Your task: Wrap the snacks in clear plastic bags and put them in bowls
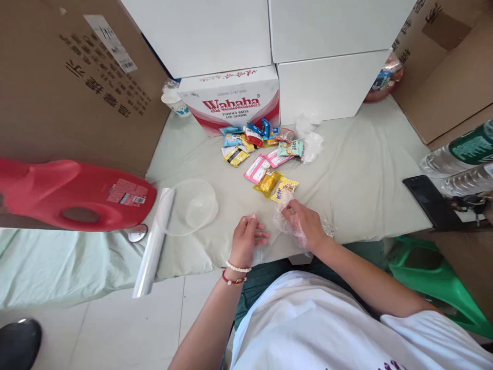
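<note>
My right hand (pixel 304 220) is closed on a crumpled clear plastic bag (pixel 283 220) near the table's front edge. Just beyond it lies a yellow snack packet (pixel 285 188), with a golden-yellow packet (pixel 267 183) beside it. My left hand (pixel 249 235) is held over the cloth with fingers apart and nothing in it. Behind these are pink-and-white packets (pixel 257 168), a light green packet (pixel 290 148) and a pile of several small snack packets (pixel 246 140). More crumpled clear plastic (pixel 311 146) rests at the pile's right side.
A clear round plastic bowl (pixel 188 208) and a roll of plastic film (pixel 154 249) lie left. Further left stands a red jug (pixel 77 195). A Wahaha carton (pixel 234 100) and white boxes (pixel 323 85) line the back. At right are a phone (pixel 431 200) and water bottles (pixel 468 149).
</note>
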A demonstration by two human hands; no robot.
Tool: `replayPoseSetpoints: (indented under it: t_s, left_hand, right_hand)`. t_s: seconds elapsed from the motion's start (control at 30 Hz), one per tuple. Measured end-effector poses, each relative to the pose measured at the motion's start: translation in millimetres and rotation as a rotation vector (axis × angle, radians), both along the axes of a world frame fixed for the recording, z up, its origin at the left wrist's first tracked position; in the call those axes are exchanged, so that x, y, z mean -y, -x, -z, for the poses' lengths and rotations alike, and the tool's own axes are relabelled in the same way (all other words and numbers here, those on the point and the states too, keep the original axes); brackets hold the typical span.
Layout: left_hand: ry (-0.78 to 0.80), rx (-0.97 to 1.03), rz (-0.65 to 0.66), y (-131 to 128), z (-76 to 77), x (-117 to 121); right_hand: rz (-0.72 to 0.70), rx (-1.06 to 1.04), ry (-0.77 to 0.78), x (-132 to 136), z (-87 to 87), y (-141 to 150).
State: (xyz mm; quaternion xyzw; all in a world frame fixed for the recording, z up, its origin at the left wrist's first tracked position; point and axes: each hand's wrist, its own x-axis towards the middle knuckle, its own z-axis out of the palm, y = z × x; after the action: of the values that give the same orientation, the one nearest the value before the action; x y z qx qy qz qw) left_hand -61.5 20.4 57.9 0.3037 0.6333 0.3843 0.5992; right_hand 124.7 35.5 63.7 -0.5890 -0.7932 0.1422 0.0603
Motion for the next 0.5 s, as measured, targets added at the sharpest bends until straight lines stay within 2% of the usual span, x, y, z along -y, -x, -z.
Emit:
replayPoseSetpoints:
  t_s: [0.07,0.13,0.2,0.3,0.4,0.5]
  left_hand:
    - [0.023,0.075,0.019,-11,-4.4,-3]
    - [-0.012,0.055,0.026,-22,-3.8,-7]
    - [-0.058,0.043,0.001,-26,1.6,-12]
    - [-0.063,0.136,-0.019,-17,13.7,-16]
    - [-0.069,0.149,-0.026,4,24.4,-16]
    - [-0.116,0.073,-0.066,22,30.9,-14]
  right_hand:
    - [-0.042,0.053,0.026,-1,-2.9,13]
    - [-0.085,0.082,0.039,-2,-3.3,25]
    - [-0.109,0.09,0.027,-3,-2.2,32]
    - [-0.071,0.068,-0.011,-8,1.0,28]
    - [0.031,-0.144,-0.045,-16,8.8,11]
    - [0.18,-0.557,-0.001,-24,19.6,-8]
